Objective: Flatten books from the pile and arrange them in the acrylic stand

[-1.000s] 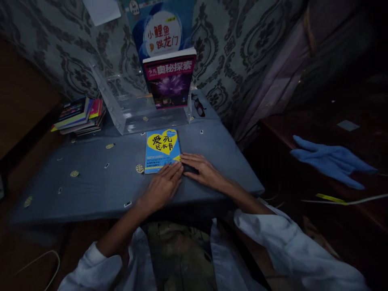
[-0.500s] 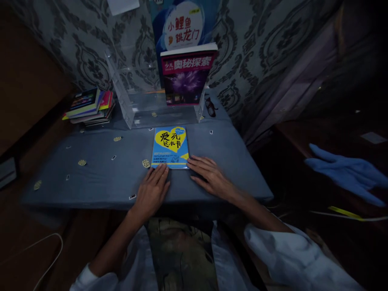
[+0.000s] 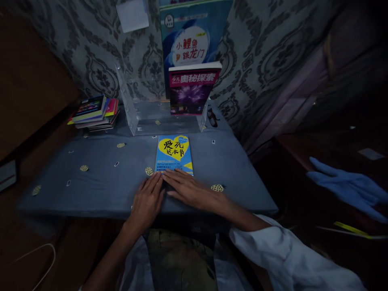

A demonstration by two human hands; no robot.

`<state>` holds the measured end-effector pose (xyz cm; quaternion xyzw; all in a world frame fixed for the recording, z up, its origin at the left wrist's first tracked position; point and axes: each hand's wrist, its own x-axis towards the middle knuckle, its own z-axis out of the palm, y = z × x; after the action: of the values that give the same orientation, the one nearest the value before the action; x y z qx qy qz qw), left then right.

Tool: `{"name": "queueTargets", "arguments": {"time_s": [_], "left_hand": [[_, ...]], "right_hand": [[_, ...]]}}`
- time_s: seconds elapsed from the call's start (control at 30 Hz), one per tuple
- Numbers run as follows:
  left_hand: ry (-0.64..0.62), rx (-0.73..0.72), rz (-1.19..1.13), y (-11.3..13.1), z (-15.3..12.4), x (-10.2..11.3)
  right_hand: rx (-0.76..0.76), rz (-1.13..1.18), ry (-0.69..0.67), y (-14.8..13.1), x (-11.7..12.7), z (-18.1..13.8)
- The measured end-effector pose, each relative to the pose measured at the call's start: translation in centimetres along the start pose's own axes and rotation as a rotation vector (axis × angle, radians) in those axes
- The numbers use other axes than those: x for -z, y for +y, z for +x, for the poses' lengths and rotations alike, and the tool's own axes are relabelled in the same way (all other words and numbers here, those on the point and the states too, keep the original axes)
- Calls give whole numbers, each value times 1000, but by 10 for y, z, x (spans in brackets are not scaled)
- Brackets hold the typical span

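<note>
Book [image 3: 173, 151] lies near the front edge of the counter [image 3: 100, 190]. Left hand [image 3: 147, 201] and right hand [image 3: 187, 188] touch it, each grip loose.

The blue book [image 3: 174, 157] is marked with a yellow heart [image 3: 173, 148]. The grey-blue tablecloth [image 3: 100, 190] is printed with yellow, dark-dotted motifs [image 3: 217, 188].

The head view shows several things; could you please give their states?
Blue book: closed, flat
Purple book: closed, propped up
Tall book: closed, propped up
Clear stand: standing, partly filled
Book pile: stacked, closed
Glasses: folding unclear
Glove: lying unworn
Left hand: open, at blue book's edge
Right hand: open, overlapping blue book
</note>
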<state>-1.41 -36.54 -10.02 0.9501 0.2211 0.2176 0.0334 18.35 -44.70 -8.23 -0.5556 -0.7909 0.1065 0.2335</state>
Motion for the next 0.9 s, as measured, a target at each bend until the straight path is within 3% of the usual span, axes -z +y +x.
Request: {"name": "queueTargets", "arguments": {"time_s": [0.23,0.5,0.7,0.9], "left_hand": [[23,-4,22,0,3,0],[96,-59,104,-1,1,-8],[125,-70,80,-3,1,-11],[126,-85,67,-6,5,-7]], "right_hand": [[4,52,-104,7,1,43],[10,-34,-127,57,1,87],[-176,-134,-59,95,14,103],[-439,-176,126,108,12,89]]}}
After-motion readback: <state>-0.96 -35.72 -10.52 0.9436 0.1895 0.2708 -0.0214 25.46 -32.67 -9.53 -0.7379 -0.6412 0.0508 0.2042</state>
